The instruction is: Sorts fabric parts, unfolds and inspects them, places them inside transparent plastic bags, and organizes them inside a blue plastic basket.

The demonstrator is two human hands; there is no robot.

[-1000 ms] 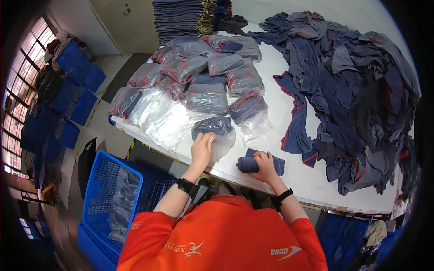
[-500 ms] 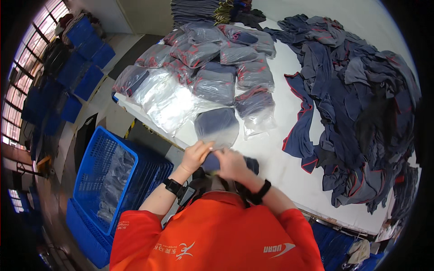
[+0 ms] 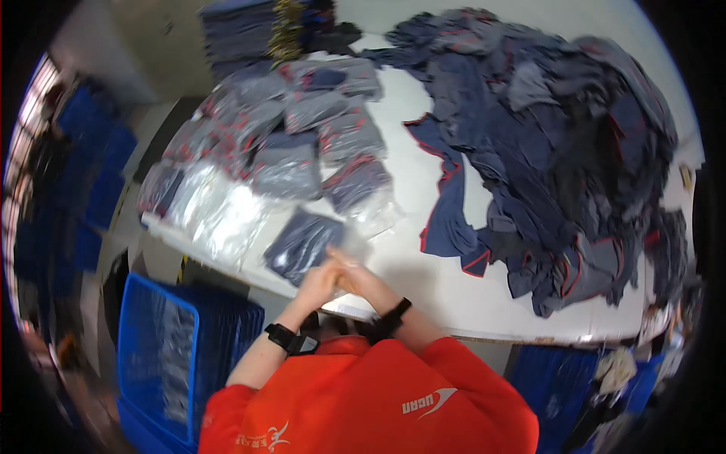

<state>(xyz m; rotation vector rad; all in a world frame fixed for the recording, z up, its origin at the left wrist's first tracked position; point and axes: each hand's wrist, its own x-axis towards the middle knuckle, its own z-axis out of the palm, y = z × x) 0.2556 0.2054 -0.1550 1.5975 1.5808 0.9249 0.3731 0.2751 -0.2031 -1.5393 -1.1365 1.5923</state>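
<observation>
A clear plastic bag (image 3: 293, 246) with a folded dark blue garment inside lies near the table's front edge, tilted, its loose clear end to the right. My left hand (image 3: 318, 285) and my right hand (image 3: 360, 281) meet at the bag's near right edge. Both are closed, fingertips pinched together on the plastic; blur hides the exact grip. Just beyond are a stack of flat clear bags (image 3: 219, 219) and another bagged garment (image 3: 361, 185) with a loose clear end.
Several bagged grey garments (image 3: 283, 170) cover the left of the white table (image 3: 408, 295). A large heap of loose dark garments (image 3: 529, 159) with red trim fills the right. Folded cloth (image 3: 236, 38) is stacked at the back. A blue crate (image 3: 198, 356) stands below left.
The view has shifted right. The bag has turned, its clear end now pointing right. My hands have come closer together at its edge, and the dark piece beneath them no longer shows.
</observation>
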